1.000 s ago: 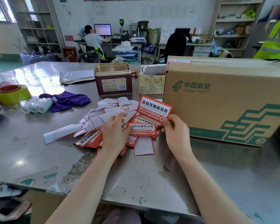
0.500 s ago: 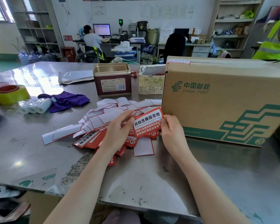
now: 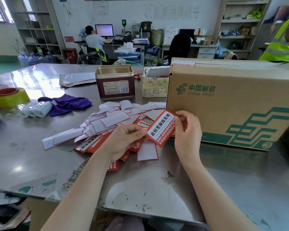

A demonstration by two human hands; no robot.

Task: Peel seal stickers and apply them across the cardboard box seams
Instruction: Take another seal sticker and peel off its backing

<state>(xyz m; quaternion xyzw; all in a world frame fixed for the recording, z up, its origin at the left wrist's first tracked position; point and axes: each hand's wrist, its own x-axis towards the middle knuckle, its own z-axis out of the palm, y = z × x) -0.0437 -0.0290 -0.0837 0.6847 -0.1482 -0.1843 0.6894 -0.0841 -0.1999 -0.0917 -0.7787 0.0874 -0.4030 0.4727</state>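
Sticker in hand: one red seal sticker (image 3: 161, 128), held tilted just in front of the cardboard box (image 3: 230, 104), above the tabletop (image 3: 157, 184).
Left hand (image 3: 123, 140): grip pinched on the sticker's lower-left end.
Right hand (image 3: 187, 130): fingertips pinching its upper-right corner — likely working the backing loose.
Done: one applied sticker (image 3: 183, 63) already lies over the box's top left corner; a heap of peeled backings (image 3: 110, 120) suggests many used.
Left: this sticker is not yet applied — unused stickers (image 3: 90, 144) wait beneath the hands.
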